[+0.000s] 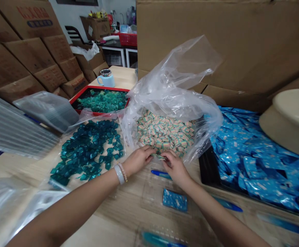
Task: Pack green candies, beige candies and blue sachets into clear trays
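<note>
My left hand [139,160] and my right hand [175,168] meet at the front edge of an opened clear plastic bag [162,91]. Inside it lies a heap of small striped pieces [164,132] in pink, cream and green. Fingers of both hands are pinched around a few of these striped pieces [159,156], partly hidden by the fingertips. Just below my hands, a blue patterned packet [175,200] rests in a clear plastic tray [149,195]. A blue pointed object [161,173] lies beside my right hand, partly covered by it.
Teal translucent pieces [87,147] spread on plastic at left. Behind them stands a red-rimmed tray [98,113] of green pieces, near a light-blue mug [106,79]. Blue packets [262,161] fill a black tray at right, by a beige bowl [288,120]. Cardboard [223,44] walls the back.
</note>
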`<action>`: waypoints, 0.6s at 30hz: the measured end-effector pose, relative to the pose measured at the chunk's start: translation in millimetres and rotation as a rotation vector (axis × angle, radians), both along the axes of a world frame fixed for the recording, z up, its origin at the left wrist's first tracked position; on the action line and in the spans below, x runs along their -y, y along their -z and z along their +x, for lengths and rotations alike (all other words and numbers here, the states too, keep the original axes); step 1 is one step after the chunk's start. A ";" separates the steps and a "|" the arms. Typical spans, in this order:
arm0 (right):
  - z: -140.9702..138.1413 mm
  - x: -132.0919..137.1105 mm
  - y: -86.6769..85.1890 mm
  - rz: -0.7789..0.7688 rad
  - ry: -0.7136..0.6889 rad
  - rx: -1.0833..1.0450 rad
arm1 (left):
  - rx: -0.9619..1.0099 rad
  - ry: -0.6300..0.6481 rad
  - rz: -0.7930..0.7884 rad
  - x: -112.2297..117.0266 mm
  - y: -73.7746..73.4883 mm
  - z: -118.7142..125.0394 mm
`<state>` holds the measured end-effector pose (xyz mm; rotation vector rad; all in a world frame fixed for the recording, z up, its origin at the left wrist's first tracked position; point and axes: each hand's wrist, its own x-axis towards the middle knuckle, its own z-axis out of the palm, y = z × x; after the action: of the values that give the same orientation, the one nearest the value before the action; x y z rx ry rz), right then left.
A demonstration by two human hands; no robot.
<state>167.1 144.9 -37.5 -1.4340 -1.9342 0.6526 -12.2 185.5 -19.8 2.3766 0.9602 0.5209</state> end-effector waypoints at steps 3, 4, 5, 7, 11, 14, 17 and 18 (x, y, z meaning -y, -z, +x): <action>-0.7 2.7 2.2 0.002 -0.012 0.061 | -0.088 -0.010 0.040 0.8 2.0 -0.9; -0.8 3.4 3.0 0.003 -0.009 0.081 | -0.109 -0.018 0.044 0.4 2.0 -0.9; -0.5 3.9 3.7 0.006 0.000 0.093 | -0.114 -0.027 0.039 -0.7 1.6 -0.5; 1.3 4.2 4.5 0.030 0.040 0.090 | -0.071 -0.054 0.011 -4.8 -0.2 1.9; 8.3 3.0 4.0 0.079 0.116 0.056 | 0.037 -0.057 -0.068 -14.9 -1.1 12.9; 11.8 2.6 3.2 0.067 0.108 0.055 | -0.019 -0.032 -0.065 -15.2 2.4 21.0; 12.8 2.7 3.8 0.057 0.096 0.051 | -0.092 -0.049 -0.026 -9.7 4.0 22.8; 12.8 2.6 4.3 0.055 0.097 0.049 | -0.111 -0.047 -0.016 -7.9 3.7 22.2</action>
<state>179.8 142.2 -41.7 -1.5121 -1.8920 0.5204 10.0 193.5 -23.5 2.3945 1.0671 0.4004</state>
